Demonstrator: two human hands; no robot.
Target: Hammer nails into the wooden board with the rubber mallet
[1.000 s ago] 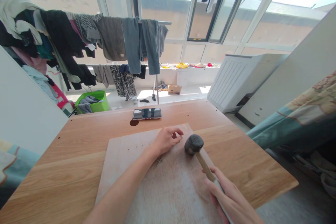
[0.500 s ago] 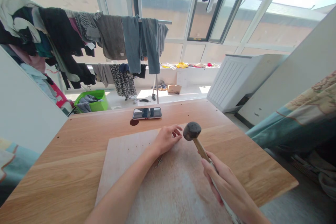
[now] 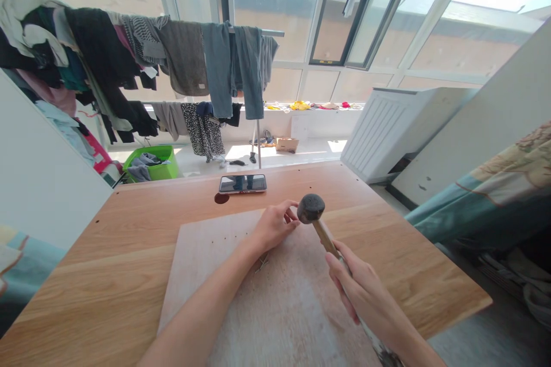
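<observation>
Mallet (image 3: 311, 209) in play! You had it by the wooden handle, your right hand (image 3: 359, 284) wrapped closed around the grip, its lower end running out at the bottom edge. The dark head sat beside your left fingertips, hiding the far right corner of the pale board (image 3: 275, 315); touching or clear of it, I couldn't tell. On that board your left hand (image 3: 274, 227) was half curled, thumb near fingers, and whether it pinched anything was impossible to see. Thin nails (image 3: 262, 264) lay crossed by your wrist, too fine to count. Further out, a phone (image 3: 243, 183) lay flat on the wooden table (image 3: 107, 275). Beyond, a green tub (image 3: 169, 171) held crumpled grey clothes (image 3: 146, 163), its base cut off by the table's edge! Farther still stood a cardboard box (image 3: 286, 147), contents too small to read.
</observation>
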